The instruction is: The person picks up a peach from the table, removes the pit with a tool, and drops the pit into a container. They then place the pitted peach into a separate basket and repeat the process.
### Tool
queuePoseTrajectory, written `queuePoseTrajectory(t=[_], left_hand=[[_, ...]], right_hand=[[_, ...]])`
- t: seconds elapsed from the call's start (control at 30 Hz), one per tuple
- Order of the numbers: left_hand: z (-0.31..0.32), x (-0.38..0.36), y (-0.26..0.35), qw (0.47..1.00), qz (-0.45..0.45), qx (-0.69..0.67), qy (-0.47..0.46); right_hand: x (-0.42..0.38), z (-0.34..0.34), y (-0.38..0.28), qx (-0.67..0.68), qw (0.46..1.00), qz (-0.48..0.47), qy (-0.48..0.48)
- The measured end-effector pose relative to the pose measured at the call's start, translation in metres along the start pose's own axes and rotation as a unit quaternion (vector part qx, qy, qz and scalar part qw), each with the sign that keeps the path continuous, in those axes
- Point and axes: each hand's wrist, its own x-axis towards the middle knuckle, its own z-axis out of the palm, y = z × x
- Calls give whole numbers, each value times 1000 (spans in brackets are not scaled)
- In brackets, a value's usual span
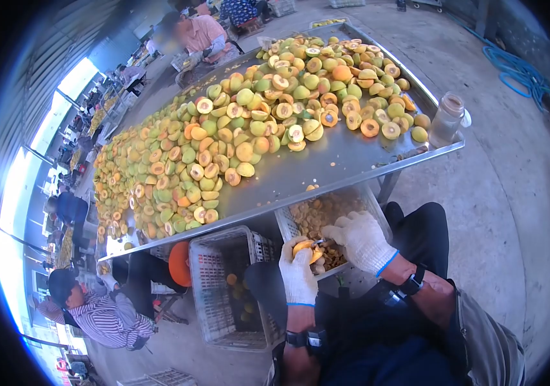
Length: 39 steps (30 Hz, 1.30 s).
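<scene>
My left hand [298, 273], in a white knit glove with a blue cuff, is closed around an orange-yellow peach half [314, 256] above a white crate [378, 215]. Just right of it, my right hand [362, 241], gloved the same way, is closed on a small metal tool [319, 242]. Only a short shiny part of the tool shows by the fruit; my fingers hide the rest. Brown pits and scraps [317, 215] lie in the crate under both hands. Above, a heap of halved peaches [243, 122], green to orange, covers much of a metal table [275, 183].
A deep grey crate [223, 241] with a few fruits at its bottom stands left of my knees. A clear jar [447, 119] is at the table's right corner. One co-worker [98, 312] sits at left, another [201, 32] beyond the table. A blue hose [519, 71] lies on the floor.
</scene>
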Motion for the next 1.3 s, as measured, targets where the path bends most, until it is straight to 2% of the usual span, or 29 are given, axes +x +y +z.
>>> queuePoseTrajectory(t=[0.23,0.4,0.6,0.67,0.73,0.8,0.87,1.0,1.1,1.3], left_hand=[[-10,4,2,997,-59,31,-46],[-10,9,-10,993,-109,-35,-28],[-18,13,-16,992,-105,-41,-51],[-17,11,-15,991,-104,-58,-66],[-18,10,-13,989,-100,-76,-75],[-19,8,-13,988,-24,-105,-113],[-22,11,-15,988,-4,-104,-117],[-26,16,-14,981,24,-157,-109],[-27,16,-15,983,37,-148,-105],[-35,18,-18,956,-1,-247,-157]], right_hand=[[0,8,6,-26,999,-8,17],[-2,18,15,-19,999,-17,20],[-2,24,18,-22,1000,-12,6],[0,40,27,-37,995,61,-65],[0,48,36,-10,995,81,-56],[-1,50,39,20,993,101,-52],[3,31,38,98,967,188,-141],[1,19,40,166,962,189,-103],[-1,7,36,196,963,163,-84],[1,-16,15,262,962,54,-59]])
